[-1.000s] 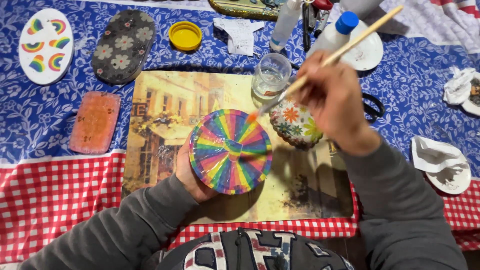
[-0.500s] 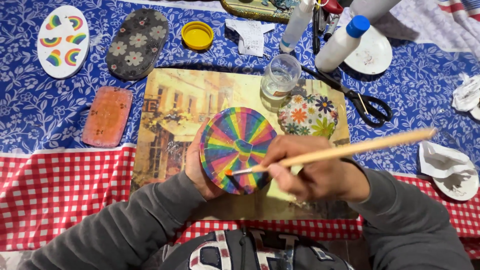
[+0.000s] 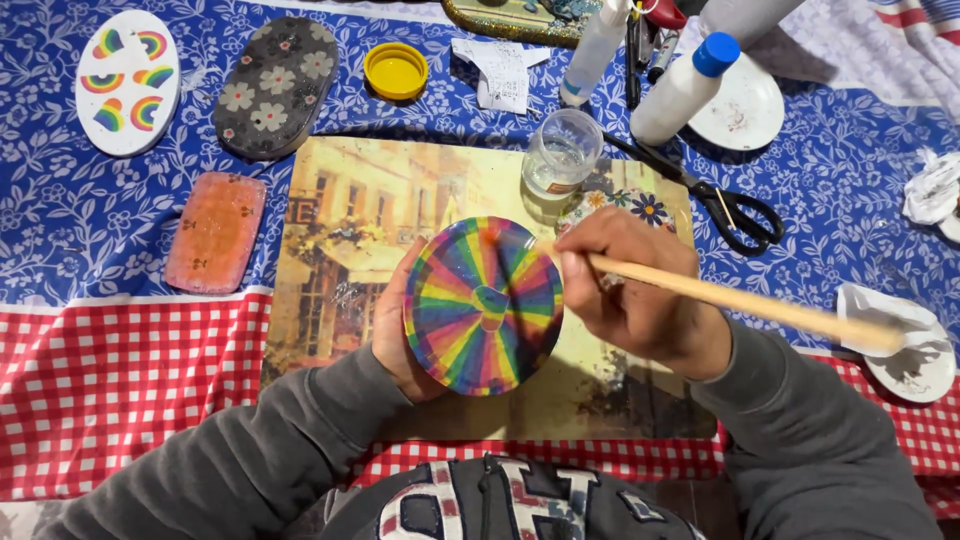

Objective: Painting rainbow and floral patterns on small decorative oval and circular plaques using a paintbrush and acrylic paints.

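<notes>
Left hand point(image 3: 395, 335) sits under the rainbow disc point(image 3: 483, 305), palm cupping its left edge from behind, thumb side up along the rim. Grip clamped on the disc, holding it tilted face-up over the picture mat point(image 3: 350, 215). Left forearm comes in from lower left, grey sleeve down to the wrist.

Right hand point(image 3: 635, 290) is at the disc's right edge, knuckles up, fingers curled. Grip closed on a wooden brush handle point(image 3: 740, 300); the handle runs out to the right and slightly down, its far end over a small white dish point(image 3: 915, 370). Brush tip is hidden behind the fingers near the disc rim; can't tell whether it touches. Right forearm enters from lower right.

Around them on the counter point(image 3: 80, 250), under blue floral and red check cloth:
- clear cup point(image 3: 562, 152) just above the right hand
- flower-patterned round piece point(image 3: 625, 208), partly behind the knuckles
- scissors point(image 3: 720, 205) to the right
- white bottle with blue cap point(image 3: 685, 88)
- yellow lid point(image 3: 396, 71)
</notes>
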